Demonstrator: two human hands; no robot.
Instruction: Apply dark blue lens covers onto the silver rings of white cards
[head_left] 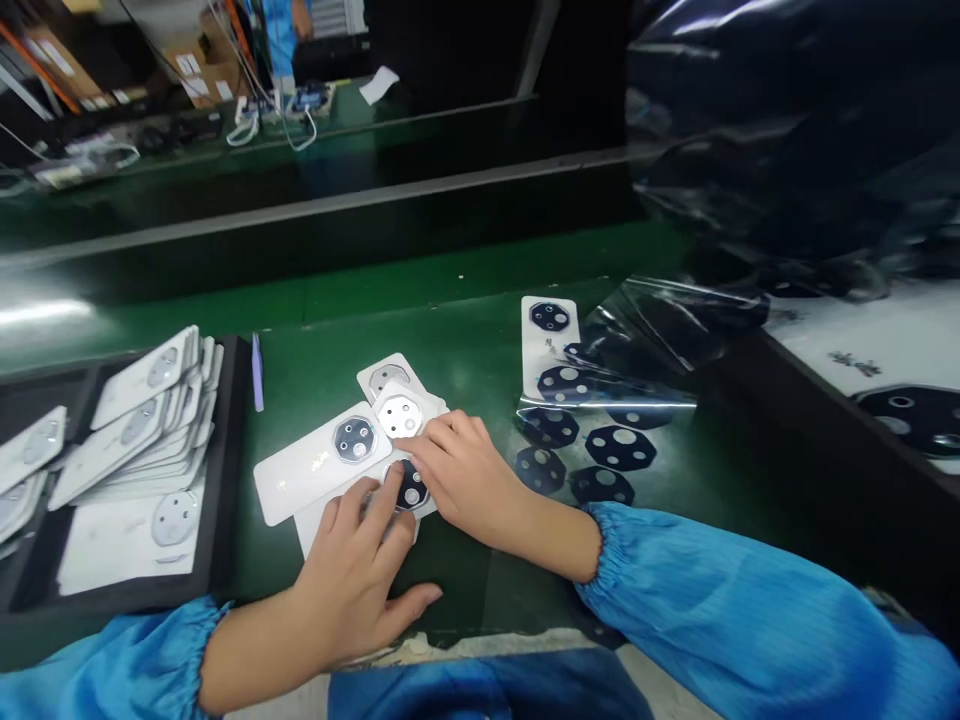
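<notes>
My left hand (360, 570) rests with fingers spread on a white phone back panel (306, 540) near the table's front. Its index fingertip touches a dark octagonal camera-cutout piece (412, 486) on that panel. From the right, my right hand (469, 475) meets the same spot, fingers curled together; whatever is under its fingertips is hidden. Overlapping just beyond is another white panel (300, 468) with a dark camera area and small gold marks. Two more panels lie behind, one with a bright white octagon (400, 414) and one with a grey octagon (388, 378).
Left, a black divided tray (229, 480) holds stacked white panels (142, 440), with purple tweezers (257, 372) beside it. Right lie several dark octagonal pieces (621, 447), clear film (645, 330) and an upright-lying panel (534, 345). A large dark plastic sheet (787, 130) hangs at upper right.
</notes>
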